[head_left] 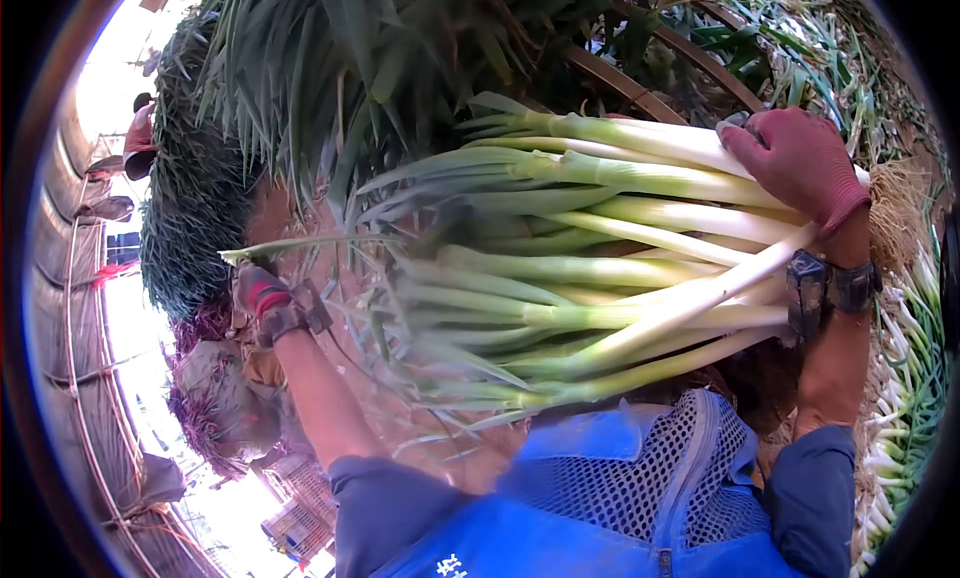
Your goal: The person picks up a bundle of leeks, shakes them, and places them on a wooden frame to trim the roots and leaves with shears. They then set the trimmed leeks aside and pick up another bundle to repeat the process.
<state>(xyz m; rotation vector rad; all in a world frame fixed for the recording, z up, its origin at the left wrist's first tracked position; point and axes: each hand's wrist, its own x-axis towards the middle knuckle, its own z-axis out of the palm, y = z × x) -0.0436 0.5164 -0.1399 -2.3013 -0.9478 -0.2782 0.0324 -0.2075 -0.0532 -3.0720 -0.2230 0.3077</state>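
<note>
A thick bundle of large green onions [620,268] lies in front of me, white ends and roots to the right, green leaves to the left. My right hand [795,163], in a red glove, is closed over the white stalks at the upper right of the bundle. Far to the left, my gloved left hand [265,293] is closed at the end of a long onion leaf [310,244], apart from the bundle. The leafy ends near the middle are blurred, and some fingers are hidden. Dark wrist devices show on both arms.
A big heap of green leaves [330,68] rises behind the bundle. Curved slats [625,83] stand at the back. More green onions [905,408] line the right side. A stuffed sack [225,398] and a crate [300,503] are at the lower left. Part of another person [141,138] shows far left.
</note>
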